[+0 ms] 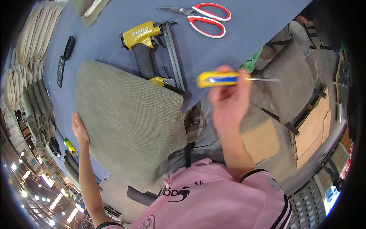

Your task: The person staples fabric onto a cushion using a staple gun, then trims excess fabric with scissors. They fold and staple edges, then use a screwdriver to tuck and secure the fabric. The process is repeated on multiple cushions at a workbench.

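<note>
A grey-green woven fabric-covered panel [129,118], like a chair seat, lies on the blue table and overhangs its near edge. My left hand [81,130] holds it at the left edge, fingers along the side; the thumb is hidden. Raised to the right of the panel, my right hand [231,97] is closed round the yellow-and-blue handle of a screwdriver [219,79]. The blade points right, and hand and tool are slightly blurred. Just beyond the panel a yellow and black staple gun [145,49] lies on its side, its nose close to the panel's far right corner.
Red-and-white-handled scissors [207,19] lie at the far side of the blue table [103,42]. A black utility knife [65,61] is at left, near stacks of covered panels [32,45]. A grey padded seat [288,76] and flat cardboard [261,140] are beyond the table at right.
</note>
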### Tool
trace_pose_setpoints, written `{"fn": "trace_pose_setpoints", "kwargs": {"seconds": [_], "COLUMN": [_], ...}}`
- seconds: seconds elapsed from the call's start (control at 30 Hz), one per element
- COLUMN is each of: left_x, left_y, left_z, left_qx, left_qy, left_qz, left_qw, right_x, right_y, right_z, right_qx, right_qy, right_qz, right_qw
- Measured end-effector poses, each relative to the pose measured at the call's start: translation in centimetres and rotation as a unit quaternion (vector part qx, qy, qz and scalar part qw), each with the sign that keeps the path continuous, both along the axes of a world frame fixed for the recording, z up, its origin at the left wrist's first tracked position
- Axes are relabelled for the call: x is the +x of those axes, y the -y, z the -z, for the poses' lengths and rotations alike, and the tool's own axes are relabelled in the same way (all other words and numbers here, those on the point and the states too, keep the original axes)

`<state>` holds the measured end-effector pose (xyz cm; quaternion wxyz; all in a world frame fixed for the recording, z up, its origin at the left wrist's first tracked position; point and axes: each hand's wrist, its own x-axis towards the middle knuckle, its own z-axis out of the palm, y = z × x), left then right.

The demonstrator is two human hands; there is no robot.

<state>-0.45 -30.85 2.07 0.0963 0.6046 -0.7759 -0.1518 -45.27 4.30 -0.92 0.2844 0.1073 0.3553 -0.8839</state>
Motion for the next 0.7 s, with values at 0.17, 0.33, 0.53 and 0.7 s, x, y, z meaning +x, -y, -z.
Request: {"fn": "trace_pose_setpoints", "kwargs": {"seconds": [0.17, 0.33, 0.53, 0.7], "left_x": [0.2, 1.3, -0.5, -2.8], "left_y": [0.8, 1.1, 0.3, -0.6], "left_z": [0.6, 1.7, 0.9, -0.8], "left_qx": [-0.006, -0.047, -0.025, -0.025], "left_qy": [-0.021, -0.005, 0.015, 0.028], "left_qz": [0.015, 0.01, -0.015, -0.052], "left_qw": [1.0, 0.999, 0.999, 0.998], "right_x": [4.0, 1.6, 3.3, 3.0], "right_y": [-0.8, 0.2, -0.8, 0.9], "right_z": [-0.9, 1.3, -1.5, -1.8], "right_qx": [-0.046, -0.028, 0.071, 0.11], "right_qy": [-0.007, 0.134, -0.185, -0.427], "right_qz": [-0.107, 0.163, 0.068, -0.05], "right_qw": [0.993, 0.977, 0.978, 0.896]}}
